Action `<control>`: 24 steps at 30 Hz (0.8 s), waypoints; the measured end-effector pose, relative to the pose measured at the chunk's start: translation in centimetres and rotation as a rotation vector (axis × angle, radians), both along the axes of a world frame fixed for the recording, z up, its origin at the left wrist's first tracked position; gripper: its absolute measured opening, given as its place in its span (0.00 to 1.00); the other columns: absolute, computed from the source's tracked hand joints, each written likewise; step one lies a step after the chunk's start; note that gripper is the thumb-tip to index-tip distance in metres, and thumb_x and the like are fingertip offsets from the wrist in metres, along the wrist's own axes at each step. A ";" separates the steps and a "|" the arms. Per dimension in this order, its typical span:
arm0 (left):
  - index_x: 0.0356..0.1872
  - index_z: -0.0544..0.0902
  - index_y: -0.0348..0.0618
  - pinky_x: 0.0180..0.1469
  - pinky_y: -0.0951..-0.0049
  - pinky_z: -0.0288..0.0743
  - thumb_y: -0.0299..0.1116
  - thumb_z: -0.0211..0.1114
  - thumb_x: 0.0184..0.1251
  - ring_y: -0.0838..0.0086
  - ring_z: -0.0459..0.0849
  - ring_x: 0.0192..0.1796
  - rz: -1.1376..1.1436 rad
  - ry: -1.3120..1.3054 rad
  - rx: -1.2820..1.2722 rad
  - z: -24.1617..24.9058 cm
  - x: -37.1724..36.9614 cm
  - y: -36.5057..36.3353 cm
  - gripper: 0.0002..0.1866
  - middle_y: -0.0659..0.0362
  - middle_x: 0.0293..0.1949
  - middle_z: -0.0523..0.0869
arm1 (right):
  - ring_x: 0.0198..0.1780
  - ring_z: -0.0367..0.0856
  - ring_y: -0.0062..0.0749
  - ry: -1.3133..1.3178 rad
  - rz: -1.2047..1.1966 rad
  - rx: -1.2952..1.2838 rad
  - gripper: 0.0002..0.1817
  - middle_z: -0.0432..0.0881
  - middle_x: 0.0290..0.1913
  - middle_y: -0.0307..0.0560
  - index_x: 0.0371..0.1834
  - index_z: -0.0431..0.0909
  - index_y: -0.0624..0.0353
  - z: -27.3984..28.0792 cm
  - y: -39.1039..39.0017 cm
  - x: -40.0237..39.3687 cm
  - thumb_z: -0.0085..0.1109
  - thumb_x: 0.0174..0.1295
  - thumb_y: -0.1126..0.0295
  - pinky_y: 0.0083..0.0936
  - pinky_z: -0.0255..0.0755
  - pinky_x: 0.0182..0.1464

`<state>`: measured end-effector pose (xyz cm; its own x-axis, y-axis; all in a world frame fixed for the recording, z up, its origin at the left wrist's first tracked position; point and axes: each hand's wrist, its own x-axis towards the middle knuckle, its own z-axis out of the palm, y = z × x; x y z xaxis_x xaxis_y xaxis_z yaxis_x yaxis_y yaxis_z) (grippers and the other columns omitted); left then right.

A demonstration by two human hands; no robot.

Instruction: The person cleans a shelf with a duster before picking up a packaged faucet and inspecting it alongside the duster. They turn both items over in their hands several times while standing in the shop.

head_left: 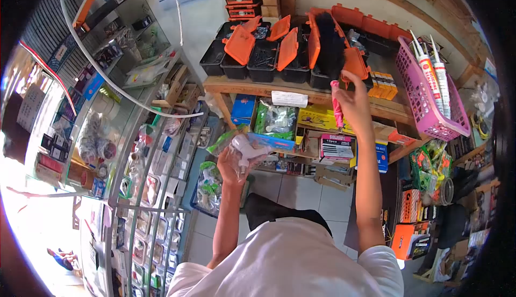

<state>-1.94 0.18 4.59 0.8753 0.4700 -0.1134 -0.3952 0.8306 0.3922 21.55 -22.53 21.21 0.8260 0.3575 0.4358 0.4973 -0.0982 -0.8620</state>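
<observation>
Left hand [231, 164]: fingers closed round bagged white tap [246, 149], held up in front of worktop [252, 86]. Right hand [355, 102]: fingers gripping pink handle [337, 110] of black fluffy duster [329, 44], head among orange-lidded black bins [235, 70] on worktop.

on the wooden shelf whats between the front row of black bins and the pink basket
Small yellow boxes stand between the front row of black bins and the pink basket, as the head view shows.
</observation>
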 end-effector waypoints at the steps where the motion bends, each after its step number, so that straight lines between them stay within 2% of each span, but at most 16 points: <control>1: 0.65 0.68 0.41 0.62 0.34 0.65 0.49 0.46 0.69 0.49 0.73 0.62 -0.009 0.028 0.046 0.3 0.4 0.3 0.30 0.48 0.61 0.74 | 0.48 0.81 0.28 0.003 0.000 -0.001 0.25 0.74 0.48 0.54 0.64 0.67 0.57 0.2 -0.8 -0.9 0.61 0.65 0.69 0.22 0.76 0.49; 3: 0.66 0.66 0.42 0.61 0.36 0.67 0.49 0.45 0.72 0.51 0.73 0.63 -0.068 -0.027 0.052 0.2 1.2 1.4 0.29 0.50 0.61 0.74 | 0.49 0.80 0.26 0.112 -0.109 0.128 0.25 0.75 0.50 0.49 0.63 0.68 0.57 0.1 -2.4 -2.7 0.62 0.65 0.64 0.20 0.74 0.48; 5: 0.67 0.65 0.43 0.61 0.39 0.69 0.50 0.47 0.73 0.54 0.73 0.63 -0.117 0.042 0.163 -0.8 2.0 2.6 0.29 0.52 0.62 0.73 | 0.46 0.80 0.23 -0.065 -0.323 0.326 0.25 0.78 0.51 0.43 0.62 0.70 0.56 -3.5 -3.8 -3.3 0.63 0.65 0.61 0.17 0.72 0.48; 6: 0.68 0.64 0.44 0.64 0.47 0.68 0.47 0.46 0.75 0.59 0.71 0.65 -0.116 -0.003 0.186 -1.1 2.4 3.0 0.26 0.55 0.64 0.71 | 0.43 0.79 0.21 0.098 -0.320 0.299 0.24 0.78 0.51 0.41 0.62 0.70 0.57 -5.8 -5.0 -3.9 0.63 0.65 0.62 0.17 0.72 0.46; 7: 0.68 0.64 0.44 0.64 0.47 0.68 0.47 0.46 0.75 0.59 0.71 0.65 -0.113 -0.004 0.180 -0.2 2.8 2.9 0.26 0.55 0.64 0.71 | 0.41 0.78 0.20 0.261 -0.316 0.270 0.24 0.79 0.51 0.39 0.61 0.71 0.58 -8.3 -6.0 -4.6 0.63 0.64 0.62 0.17 0.72 0.43; 9: 0.69 0.62 0.44 0.68 0.54 0.63 0.43 0.44 0.77 0.63 0.68 0.67 0.065 0.252 0.391 2.5 3.9 2.3 0.25 0.56 0.68 0.67 | 0.37 0.76 0.18 0.403 -0.172 0.072 0.21 0.78 0.49 0.39 0.59 0.73 0.58 -13.8 -6.4 -6.0 0.63 0.64 0.64 0.17 0.70 0.38; 11: 0.70 0.60 0.44 0.69 0.55 0.61 0.42 0.44 0.77 0.64 0.66 0.68 0.082 0.227 0.395 0.9 5.6 3.7 0.25 0.56 0.69 0.65 | 0.35 0.75 0.18 0.479 -0.046 -0.052 0.20 0.78 0.49 0.38 0.57 0.74 0.57 -17.6 -5.8 -9.1 0.63 0.64 0.66 0.18 0.70 0.36; 14: 0.71 0.58 0.44 0.69 0.57 0.60 0.40 0.43 0.77 0.65 0.65 0.69 0.126 0.194 0.435 -1.6 7.6 5.2 0.25 0.56 0.70 0.63 | 0.38 0.78 0.21 0.575 -0.005 -0.123 0.18 0.79 0.51 0.41 0.57 0.75 0.56 -19.5 -4.5 -12.3 0.63 0.64 0.68 0.21 0.73 0.39; 16: 0.71 0.58 0.45 0.68 0.58 0.62 0.40 0.42 0.77 0.64 0.65 0.68 0.140 0.187 0.469 -0.1 8.3 4.8 0.25 0.55 0.70 0.64 | 0.40 0.80 0.25 0.566 0.055 -0.195 0.18 0.78 0.54 0.44 0.57 0.75 0.56 -20.1 -3.6 -13.6 0.62 0.64 0.68 0.23 0.75 0.43; 18: 0.66 0.63 0.50 0.51 0.63 0.74 0.48 0.44 0.76 0.66 0.75 0.51 0.256 0.161 0.284 1.3 8.3 3.8 0.24 0.56 0.54 0.74 | 0.41 0.80 0.26 0.561 0.065 -0.177 0.18 0.78 0.54 0.45 0.56 0.75 0.56 -20.0 -2.8 -14.1 0.61 0.64 0.68 0.24 0.75 0.43; 19: 0.66 0.63 0.50 0.51 0.63 0.74 0.48 0.44 0.76 0.66 0.75 0.51 0.233 0.164 0.286 -0.5 8.9 4.7 0.24 0.56 0.54 0.74 | 0.42 0.80 0.27 0.552 0.099 -0.168 0.17 0.78 0.54 0.46 0.56 0.75 0.57 -19.7 -2.3 -14.3 0.61 0.64 0.69 0.25 0.75 0.44; 20: 0.67 0.62 0.49 0.59 0.61 0.68 0.46 0.44 0.76 0.65 0.71 0.59 0.268 0.132 0.267 -3.3 9.6 6.3 0.24 0.55 0.60 0.71 | 0.43 0.81 0.28 0.579 0.111 -0.175 0.18 0.78 0.54 0.47 0.56 0.74 0.59 -19.2 -1.9 -14.4 0.60 0.65 0.69 0.26 0.75 0.45; 21: 0.68 0.61 0.48 0.67 0.59 0.63 0.44 0.43 0.76 0.63 0.66 0.67 0.309 0.100 0.247 -2.8 10.0 6.6 0.24 0.54 0.67 0.68 | 0.43 0.81 0.28 0.587 0.099 -0.173 0.18 0.78 0.54 0.47 0.56 0.74 0.59 -19.4 -1.6 -14.4 0.60 0.65 0.69 0.26 0.75 0.45; 22: 0.67 0.62 0.48 0.66 0.56 0.62 0.45 0.44 0.75 0.60 0.65 0.68 0.350 0.196 0.319 -2.6 10.2 6.4 0.24 0.54 0.68 0.65 | 0.43 0.81 0.28 0.538 0.118 -0.179 0.18 0.78 0.54 0.47 0.56 0.74 0.59 -19.7 -1.2 -14.2 0.60 0.65 0.68 0.26 0.75 0.45; 24: 0.67 0.63 0.48 0.65 0.57 0.63 0.46 0.44 0.75 0.60 0.65 0.68 0.427 0.264 0.307 -1.2 11.1 4.3 0.24 0.54 0.68 0.64 | 0.43 0.81 0.28 0.497 0.145 -0.190 0.18 0.78 0.54 0.47 0.57 0.74 0.59 -19.8 -0.4 -14.0 0.60 0.65 0.68 0.26 0.75 0.45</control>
